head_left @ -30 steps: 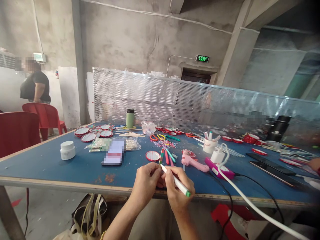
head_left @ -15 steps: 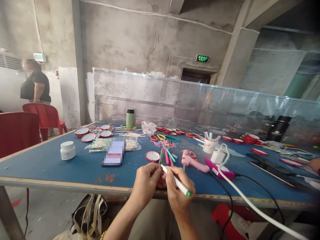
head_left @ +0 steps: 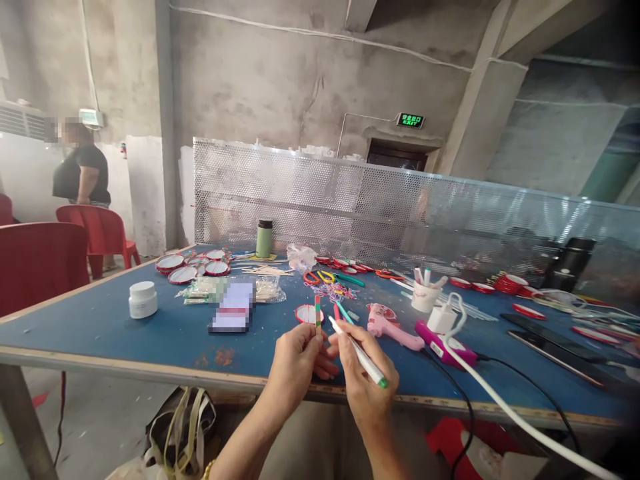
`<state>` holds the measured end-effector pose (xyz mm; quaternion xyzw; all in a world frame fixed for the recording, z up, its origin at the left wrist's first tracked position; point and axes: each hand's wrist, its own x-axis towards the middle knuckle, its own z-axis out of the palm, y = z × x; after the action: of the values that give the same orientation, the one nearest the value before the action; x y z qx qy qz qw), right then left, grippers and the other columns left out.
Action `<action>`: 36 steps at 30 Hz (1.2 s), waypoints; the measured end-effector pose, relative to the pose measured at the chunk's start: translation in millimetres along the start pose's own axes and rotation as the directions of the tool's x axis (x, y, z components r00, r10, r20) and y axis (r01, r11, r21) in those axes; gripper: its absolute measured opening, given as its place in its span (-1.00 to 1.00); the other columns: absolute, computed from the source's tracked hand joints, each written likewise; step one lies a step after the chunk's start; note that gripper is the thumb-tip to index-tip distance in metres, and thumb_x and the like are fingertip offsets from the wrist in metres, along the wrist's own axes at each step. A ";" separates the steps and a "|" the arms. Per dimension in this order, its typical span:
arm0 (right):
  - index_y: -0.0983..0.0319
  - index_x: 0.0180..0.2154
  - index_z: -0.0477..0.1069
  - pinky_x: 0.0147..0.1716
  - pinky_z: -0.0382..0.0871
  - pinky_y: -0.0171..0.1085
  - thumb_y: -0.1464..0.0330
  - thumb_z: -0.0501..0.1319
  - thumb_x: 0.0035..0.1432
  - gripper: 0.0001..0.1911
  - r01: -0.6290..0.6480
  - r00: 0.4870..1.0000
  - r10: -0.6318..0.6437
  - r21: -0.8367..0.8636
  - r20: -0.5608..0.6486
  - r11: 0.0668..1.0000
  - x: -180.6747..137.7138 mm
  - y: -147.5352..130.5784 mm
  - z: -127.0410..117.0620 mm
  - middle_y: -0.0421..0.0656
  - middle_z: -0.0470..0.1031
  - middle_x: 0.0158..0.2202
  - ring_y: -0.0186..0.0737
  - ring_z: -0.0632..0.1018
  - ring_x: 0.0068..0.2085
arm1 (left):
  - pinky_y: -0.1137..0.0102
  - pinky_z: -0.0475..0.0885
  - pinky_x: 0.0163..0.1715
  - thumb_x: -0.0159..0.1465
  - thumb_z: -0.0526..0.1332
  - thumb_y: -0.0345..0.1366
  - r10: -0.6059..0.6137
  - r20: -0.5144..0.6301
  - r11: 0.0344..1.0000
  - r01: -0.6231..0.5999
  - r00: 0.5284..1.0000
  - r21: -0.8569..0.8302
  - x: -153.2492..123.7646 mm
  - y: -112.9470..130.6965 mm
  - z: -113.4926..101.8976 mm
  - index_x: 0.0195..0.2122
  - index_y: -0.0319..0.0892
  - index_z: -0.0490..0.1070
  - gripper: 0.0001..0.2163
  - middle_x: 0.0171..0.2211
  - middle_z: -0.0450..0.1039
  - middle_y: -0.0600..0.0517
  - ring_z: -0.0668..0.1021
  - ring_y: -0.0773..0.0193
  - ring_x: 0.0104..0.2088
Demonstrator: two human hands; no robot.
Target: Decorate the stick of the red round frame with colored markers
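A flat wooden stick [head_left: 317, 315], striped green, red and bare wood, stands nearly upright above the near edge of the blue table [head_left: 165, 333]. The left hand [head_left: 295, 363] pinches its lower end between thumb and fingertips, closed tight on it. The right hand [head_left: 367, 390] is wrapped in a writing grip around a white marker [head_left: 361, 357] with a green end; the marker slants up and left, its tip just beside the stick, and I cannot tell whether it touches.

Just behind the stick a round red-rimmed disc [head_left: 306, 313] lies flat, with loose coloured pens [head_left: 343, 312] beside it. To the right lie a pink glue gun [head_left: 387, 327] and a white charger [head_left: 441, 319], whose thick white cable [head_left: 505, 407] runs off the near edge. A white cup [head_left: 424, 297] holding markers stands behind them.

Further left are 1 white jar [head_left: 143, 299] and a green flask [head_left: 264, 239]. A perforated metal screen [head_left: 350, 200] backs the table. A person [head_left: 83, 175] stands at far left behind 1 red chair [head_left: 103, 230].
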<state>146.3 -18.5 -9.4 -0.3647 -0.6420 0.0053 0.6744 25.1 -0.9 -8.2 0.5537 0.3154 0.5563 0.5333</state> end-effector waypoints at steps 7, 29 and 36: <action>0.24 -0.17 0.53 -0.48 0.54 -0.34 0.27 0.22 0.29 -0.81 -0.093 0.996 0.093 0.108 -0.001 0.990 3.0 4.7 -0.7 -0.16 0.60 -0.42 -0.29 0.59 -0.49 | 0.49 0.50 -0.61 0.16 0.23 -0.15 -0.048 0.045 0.998 0.047 0.998 0.029 8.6 0.6 -3.6 -0.38 -0.19 0.32 -0.79 -0.52 0.53 0.02 0.63 0.24 -0.58; 0.23 -0.34 0.46 -0.49 0.45 -0.37 0.34 0.15 0.30 -0.82 0.099 0.995 -0.099 -0.085 0.003 0.991 -1.2 0.5 3.0 -0.20 0.56 -0.51 -0.31 0.56 -0.52 | 0.42 0.54 -0.50 0.13 0.25 -0.16 0.006 0.050 0.997 -0.010 0.999 0.074 0.7 3.9 -4.3 -0.50 -0.19 0.35 -0.79 -0.60 0.43 0.09 0.55 0.30 -0.58; 0.24 -0.33 0.48 -0.46 0.45 -0.37 0.37 0.15 0.30 -0.83 0.119 0.993 -0.117 -0.086 0.022 0.989 -0.7 1.7 3.8 -0.20 0.57 -0.50 -0.32 0.57 -0.50 | 0.41 0.53 -0.51 0.16 0.23 -0.15 0.035 0.039 0.994 -0.039 0.999 0.106 0.4 1.1 -4.0 -0.51 -0.19 0.34 -0.77 -0.60 0.40 0.10 0.53 0.29 -0.58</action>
<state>143.7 -15.8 -11.2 -0.3553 -0.6677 -0.0596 0.6515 21.1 0.3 -7.8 0.5973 0.3244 0.5382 0.4983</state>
